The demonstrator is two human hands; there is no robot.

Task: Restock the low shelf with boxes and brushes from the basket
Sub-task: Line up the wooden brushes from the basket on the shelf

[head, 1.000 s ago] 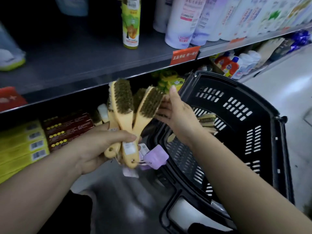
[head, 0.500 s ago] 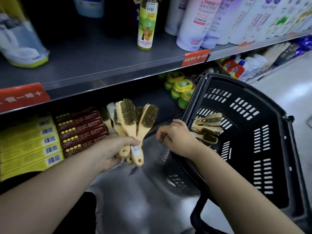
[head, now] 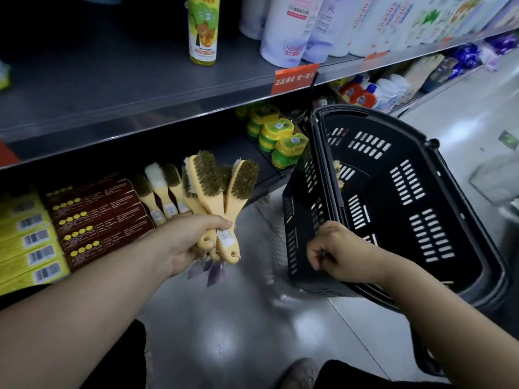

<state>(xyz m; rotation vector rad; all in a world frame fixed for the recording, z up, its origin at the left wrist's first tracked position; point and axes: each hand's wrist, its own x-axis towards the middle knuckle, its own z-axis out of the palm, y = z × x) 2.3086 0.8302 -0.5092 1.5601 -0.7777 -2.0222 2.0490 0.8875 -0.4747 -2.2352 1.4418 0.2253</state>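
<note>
My left hand grips a bunch of yellow-handled brushes by their handles, bristle heads fanned upward, in front of the low shelf. Purple tags dangle below the handles. More brushes stand on the low shelf beside dark red boxes and yellow boxes. My right hand is curled round the near rim of the black basket, which is tipped on its side. A brush shows inside the basket near its left wall.
Green and yellow tubs sit stacked on the low shelf right of the brushes. The upper shelf carries a yellow bottle and white refill pouches. Detergent bottles stand further right. Grey glossy floor lies below.
My right hand has dropped from near the brushes to the basket rim and closed on it. The basket has shifted. My left hand keeps the brushes, now lower against the low shelf.
</note>
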